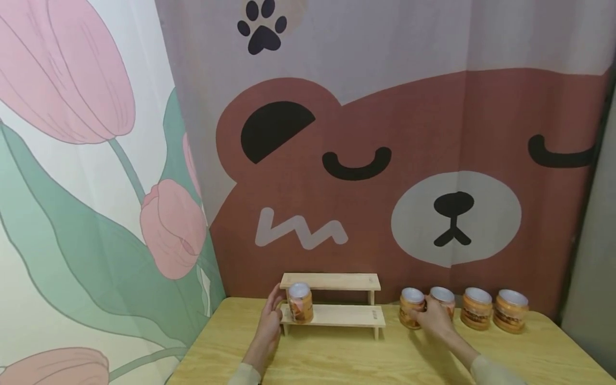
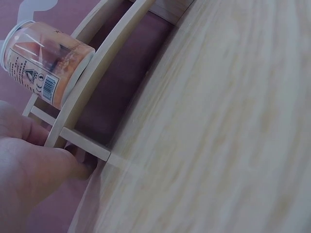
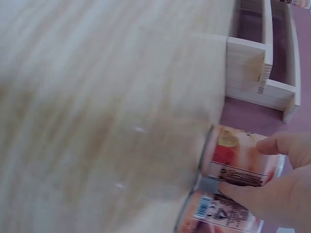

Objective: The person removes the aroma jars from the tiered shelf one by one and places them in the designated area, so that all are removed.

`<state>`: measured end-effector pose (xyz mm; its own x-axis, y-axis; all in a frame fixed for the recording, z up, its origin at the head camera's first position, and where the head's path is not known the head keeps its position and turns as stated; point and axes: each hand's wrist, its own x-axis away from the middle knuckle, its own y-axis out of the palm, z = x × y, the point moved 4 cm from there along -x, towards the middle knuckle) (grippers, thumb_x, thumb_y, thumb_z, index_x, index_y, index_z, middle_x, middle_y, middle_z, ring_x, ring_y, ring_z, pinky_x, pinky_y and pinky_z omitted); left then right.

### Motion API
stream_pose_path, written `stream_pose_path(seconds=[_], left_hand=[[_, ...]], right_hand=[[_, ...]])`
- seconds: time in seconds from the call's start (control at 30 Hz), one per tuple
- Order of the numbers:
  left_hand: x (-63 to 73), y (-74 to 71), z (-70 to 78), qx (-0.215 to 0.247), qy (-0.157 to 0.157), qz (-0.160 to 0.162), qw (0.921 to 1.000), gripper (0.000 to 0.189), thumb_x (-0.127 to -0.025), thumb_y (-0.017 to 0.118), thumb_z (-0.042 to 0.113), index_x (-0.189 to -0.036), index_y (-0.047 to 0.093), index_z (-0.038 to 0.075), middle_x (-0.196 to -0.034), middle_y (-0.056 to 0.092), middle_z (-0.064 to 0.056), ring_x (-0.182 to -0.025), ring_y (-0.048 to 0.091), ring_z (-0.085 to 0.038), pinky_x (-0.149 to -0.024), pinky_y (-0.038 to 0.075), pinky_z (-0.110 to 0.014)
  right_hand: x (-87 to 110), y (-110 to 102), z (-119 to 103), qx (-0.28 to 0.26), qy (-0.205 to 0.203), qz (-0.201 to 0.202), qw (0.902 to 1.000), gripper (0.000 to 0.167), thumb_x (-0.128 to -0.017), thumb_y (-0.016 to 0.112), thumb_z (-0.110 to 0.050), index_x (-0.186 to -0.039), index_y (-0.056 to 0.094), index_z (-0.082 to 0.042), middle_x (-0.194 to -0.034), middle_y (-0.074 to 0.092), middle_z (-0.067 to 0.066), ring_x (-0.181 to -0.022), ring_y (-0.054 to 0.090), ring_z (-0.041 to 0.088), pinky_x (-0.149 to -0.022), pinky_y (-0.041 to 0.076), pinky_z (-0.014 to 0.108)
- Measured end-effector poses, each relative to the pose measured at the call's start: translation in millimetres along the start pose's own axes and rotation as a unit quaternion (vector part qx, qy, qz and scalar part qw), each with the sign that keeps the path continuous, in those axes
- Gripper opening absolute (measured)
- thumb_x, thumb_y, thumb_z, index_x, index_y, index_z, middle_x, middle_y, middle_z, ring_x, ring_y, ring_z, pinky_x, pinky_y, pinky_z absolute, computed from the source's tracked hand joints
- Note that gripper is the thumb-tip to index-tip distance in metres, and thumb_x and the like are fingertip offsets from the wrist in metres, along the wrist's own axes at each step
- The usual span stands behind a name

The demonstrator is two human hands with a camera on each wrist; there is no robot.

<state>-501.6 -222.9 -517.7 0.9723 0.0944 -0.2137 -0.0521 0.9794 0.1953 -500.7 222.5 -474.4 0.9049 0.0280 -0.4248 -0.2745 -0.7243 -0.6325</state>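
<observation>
A two-tier wooden display shelf (image 1: 337,316) stands on the table, with one orange-labelled jar (image 1: 300,305) upright at the left end of its lower tier. My left hand (image 1: 270,319) holds the shelf's left end; in the left wrist view, the thumb and fingers (image 2: 34,165) lie around the board's end beside that jar. To the shelf's right, my right hand (image 1: 435,318) grips the leftmost jar (image 1: 410,309) of a row. In the right wrist view, thumb and finger pinch this jar (image 3: 238,153) from two sides, its base on or close to the table.
A second jar (image 1: 443,295) stands partly behind my right hand. Two more, a third jar (image 1: 476,309) and a rightmost jar (image 1: 511,311), stand to its right near the table's back edge. Behind the wooden table (image 1: 337,358) hangs a bear-print curtain (image 1: 366,214).
</observation>
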Motion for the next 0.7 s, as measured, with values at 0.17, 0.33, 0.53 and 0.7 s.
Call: stream_pose_path(seconds=[0.17, 0.33, 0.53, 0.7], left_hand=[[1.8, 0.0, 0.1, 0.002, 0.000, 0.001, 1.0000, 0.080, -0.092, 0.032, -0.014, -0.164, 0.022, 0.019, -0.162, 0.019, -0.026, -0.147, 0.013, -0.044, -0.102, 0.017, -0.064], [1.6, 0.4, 0.5, -0.001, 0.004, 0.004, 1.0000, 0.081, -0.091, 0.032, -0.015, -0.164, 0.023, 0.018, -0.161, 0.020, -0.027, -0.147, 0.013, -0.045, -0.103, 0.017, -0.065], [2.7, 1.6, 3.2, -0.012, 0.011, -0.002, 0.9999, 0.083, -0.089, 0.033, -0.015, -0.164, 0.021, 0.019, -0.161, 0.019, -0.029, -0.147, 0.011, -0.049, -0.103, 0.019, -0.068], [1.5, 2.6, 2.4, -0.009, 0.013, 0.002, 0.9999, 0.084, -0.088, 0.034, -0.017, -0.164, 0.023, 0.018, -0.160, 0.020, -0.029, -0.147, 0.012, -0.049, -0.103, 0.019, -0.068]], right_hand=[[-5.8, -8, -12, 0.017, -0.003, -0.008, 0.9998, 0.061, -0.084, 0.075, -0.009, -0.128, 0.050, 0.024, -0.115, 0.062, 0.040, -0.105, 0.059, 0.052, -0.096, 0.031, 0.069], [-8.3, -18, -29, 0.012, -0.008, -0.002, 0.9999, 0.054, -0.088, 0.068, -0.005, -0.130, 0.049, 0.023, -0.126, 0.056, 0.042, -0.116, 0.055, 0.053, -0.095, 0.040, 0.066], [-3.7, -25, -56, 0.002, -0.019, 0.015, 0.9997, 0.046, -0.094, 0.064, -0.012, -0.131, 0.056, 0.014, -0.129, 0.060, 0.033, -0.112, 0.060, 0.045, -0.086, 0.048, 0.057], [2.2, -17, -82, -0.023, -0.024, 0.043, 0.9985, 0.035, -0.095, 0.063, -0.015, -0.124, 0.065, 0.004, -0.115, 0.069, 0.022, -0.104, 0.066, 0.038, -0.080, 0.053, 0.049]])
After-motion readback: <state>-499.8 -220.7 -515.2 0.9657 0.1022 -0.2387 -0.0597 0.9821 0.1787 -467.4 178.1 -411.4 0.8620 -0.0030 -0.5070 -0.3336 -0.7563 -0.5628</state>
